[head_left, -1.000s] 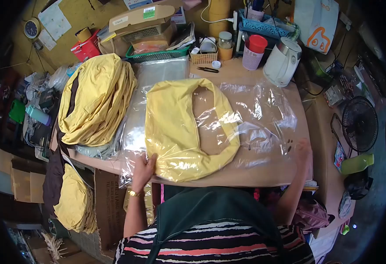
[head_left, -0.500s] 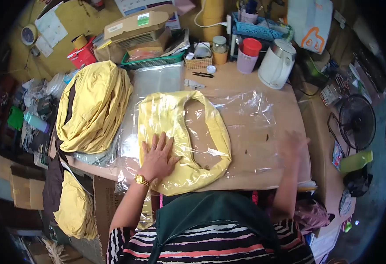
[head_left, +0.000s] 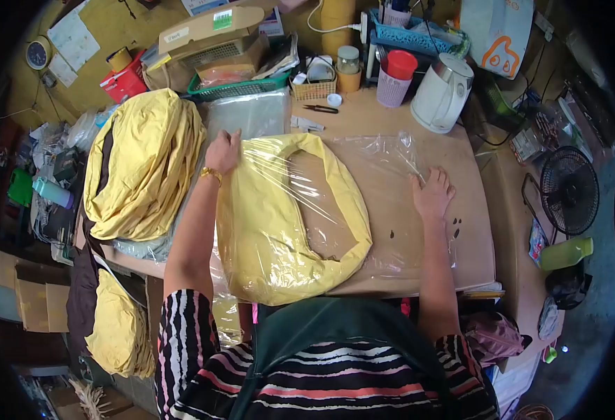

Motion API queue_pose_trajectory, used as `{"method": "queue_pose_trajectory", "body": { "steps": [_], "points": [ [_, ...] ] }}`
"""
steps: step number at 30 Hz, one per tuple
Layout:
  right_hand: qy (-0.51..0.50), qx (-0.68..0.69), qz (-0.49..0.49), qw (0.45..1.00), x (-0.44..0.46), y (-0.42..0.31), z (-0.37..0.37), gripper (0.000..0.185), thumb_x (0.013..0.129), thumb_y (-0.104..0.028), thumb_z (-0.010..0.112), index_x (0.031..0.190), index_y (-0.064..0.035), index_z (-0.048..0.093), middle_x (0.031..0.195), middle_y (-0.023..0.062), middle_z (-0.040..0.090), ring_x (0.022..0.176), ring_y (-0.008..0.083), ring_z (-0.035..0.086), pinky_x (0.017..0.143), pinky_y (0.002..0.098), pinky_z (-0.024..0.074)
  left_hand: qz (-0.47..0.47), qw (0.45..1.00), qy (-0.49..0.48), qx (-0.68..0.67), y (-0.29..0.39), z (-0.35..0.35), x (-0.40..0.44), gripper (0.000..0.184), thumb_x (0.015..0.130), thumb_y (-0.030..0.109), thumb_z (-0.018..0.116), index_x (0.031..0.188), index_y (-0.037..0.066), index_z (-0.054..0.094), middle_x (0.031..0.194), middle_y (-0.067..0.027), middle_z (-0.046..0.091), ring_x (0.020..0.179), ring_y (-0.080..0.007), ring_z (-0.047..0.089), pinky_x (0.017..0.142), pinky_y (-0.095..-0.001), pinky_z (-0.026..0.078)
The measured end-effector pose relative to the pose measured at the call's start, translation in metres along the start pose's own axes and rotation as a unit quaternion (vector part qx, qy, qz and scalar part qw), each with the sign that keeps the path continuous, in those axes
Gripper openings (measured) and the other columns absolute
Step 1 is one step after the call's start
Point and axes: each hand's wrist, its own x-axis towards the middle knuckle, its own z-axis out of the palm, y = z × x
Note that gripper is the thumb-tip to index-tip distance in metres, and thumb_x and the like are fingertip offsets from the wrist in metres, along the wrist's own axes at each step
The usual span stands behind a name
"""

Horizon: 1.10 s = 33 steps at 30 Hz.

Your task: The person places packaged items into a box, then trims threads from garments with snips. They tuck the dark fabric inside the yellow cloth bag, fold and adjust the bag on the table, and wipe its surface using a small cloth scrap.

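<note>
The brown, cardboard-like surface (head_left: 472, 238) carries most of the things. On its middle lies the yellow fabric bag (head_left: 262, 203) with a wide loop strap at its right side. It is inside a clear, shiny plastic sleeve (head_left: 386, 245), whose part without fabric extends to the right. The bag stays in nearly the same place as half a second ago, but now thin creases run across the plastic from its upper left corner.

At the left, the tall pile of folded yellow fabric (head_left: 143, 168) with a dark brown strip is unchanged. Between this pile and the bag, toward the back, lies the stack of flat clear plastic (head_left: 248, 112). The white electric kettle (head_left: 442, 94) stands at the back right, upright.

The left hand (head_left: 225, 150), which before was flat on the bag with spread fingers, is now at the upper left corner of the sleeve; its fingers are nearly closed and seem to pinch the edge of the plastic. The right hand (head_left: 433, 194), blurred near the right edge before, is now clear and over the right part of the sleeve. It is open, fingers apart; whether the thumb catches some plastic, I cannot tell. Smaller still, the black thread snips (head_left: 321, 108) lie behind the bag.
</note>
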Motion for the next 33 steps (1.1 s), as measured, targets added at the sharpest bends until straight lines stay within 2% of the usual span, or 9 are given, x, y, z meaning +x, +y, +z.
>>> {"method": "queue_pose_trajectory", "body": {
  "steps": [3,7,9,12,20,25,27,31,33],
  "points": [
    [0.007,0.012,-0.009,1.000,0.005,0.008,0.002,0.044,0.091,-0.036,0.059,0.120,-0.0041,0.049,0.134,0.0175,0.049,0.130,0.0337,0.040,0.102,0.0548,0.0315,-0.056,0.989,-0.135,0.020,0.002,-0.013,0.007,0.061,0.095,0.051,0.051,0.116,-0.006,0.058,0.099,-0.0267,0.066,0.100,-0.0388,0.063,0.088,-0.0417,0.048],
    [0.000,0.133,0.063,0.989,0.005,0.016,0.000,0.024,0.095,-0.025,0.052,0.106,-0.0038,0.052,0.109,0.0238,0.062,0.104,0.0409,0.059,0.084,0.0519,0.0455,-0.055,0.840,-0.324,-0.431,-0.008,-0.032,0.010,0.060,0.085,0.034,0.073,0.130,0.001,0.050,0.110,-0.0197,0.064,0.102,-0.0314,0.063,0.084,-0.0335,0.049],
    [0.001,0.122,0.067,0.990,0.004,0.010,-0.007,0.022,0.096,-0.025,0.051,0.104,-0.0039,0.052,0.100,0.0246,0.064,0.095,0.0432,0.061,0.079,0.0530,0.0466,0.029,0.997,-0.035,0.066,0.007,-0.027,0.006,0.074,0.080,0.026,0.076,0.141,0.004,0.040,0.129,-0.0173,0.059,0.110,-0.0324,0.061,0.092,-0.0403,0.049],
    [0.015,0.100,0.057,0.993,0.007,0.009,-0.005,0.022,0.098,-0.026,0.049,0.101,-0.0045,0.052,0.087,0.0251,0.065,0.083,0.0452,0.063,0.071,0.0547,0.0475,0.168,0.930,0.122,0.304,0.064,-0.007,-0.061,0.067,0.090,0.046,0.057,0.146,0.014,0.038,0.153,-0.0147,0.033,0.142,-0.0340,0.028,0.111,-0.0643,0.018],
    [0.067,0.096,-0.018,0.993,0.007,0.016,0.004,0.025,0.097,-0.031,0.051,0.100,-0.0063,0.056,0.081,0.0235,0.066,0.080,0.0445,0.064,0.070,0.0535,0.0481,0.154,0.962,0.070,0.213,0.037,0.046,-0.109,0.075,0.093,0.062,0.038,0.151,0.015,0.029,0.159,-0.0157,0.019,0.147,-0.0366,0.015,0.112,-0.0660,0.009],
    [-0.143,0.068,-0.122,0.980,-0.016,0.012,-0.052,0.032,0.091,-0.029,0.058,0.101,0.0010,0.056,0.086,0.0239,0.063,0.089,0.0415,0.060,0.077,0.0500,0.0469,0.086,0.967,0.001,0.239,0.042,0.024,-0.098,0.074,0.095,0.061,0.036,0.152,0.014,0.027,0.160,-0.0165,0.011,0.147,-0.0375,0.009,0.112,-0.0665,0.008],
    [-0.078,0.074,-0.135,0.985,-0.018,0.036,-0.033,0.032,0.089,-0.027,0.059,0.100,0.0024,0.055,0.084,0.0242,0.061,0.090,0.0414,0.059,0.077,0.0491,0.0468,0.235,0.936,0.089,0.246,0.069,-0.001,-0.136,0.074,0.093,0.061,0.038,0.151,0.016,0.029,0.160,-0.0155,0.013,0.147,-0.0368,0.010,0.113,-0.0670,0.006],
    [0.056,0.061,-0.076,0.994,-0.034,0.045,-0.009,0.027,0.090,-0.023,0.058,0.099,0.0017,0.056,0.082,0.0203,0.060,0.086,0.0347,0.059,0.071,0.0436,0.0468,0.376,0.905,-0.116,0.161,0.060,0.033,-0.258,0.075,0.091,0.065,0.039,0.150,0.019,0.030,0.156,-0.0141,0.026,0.145,-0.0355,0.021,0.110,-0.0702,0.007],
    [-0.107,0.177,-0.002,0.978,-0.015,0.029,-0.028,0.023,0.092,-0.023,0.057,0.097,-0.0008,0.056,0.078,0.0158,0.059,0.079,0.0286,0.059,0.067,0.0398,0.0461,0.371,0.906,-0.140,0.152,0.055,0.026,-0.264,0.074,0.093,0.063,0.039,0.152,0.019,0.027,0.157,-0.0138,0.024,0.145,-0.0346,0.020,0.110,-0.0697,0.009]
  ]
}}
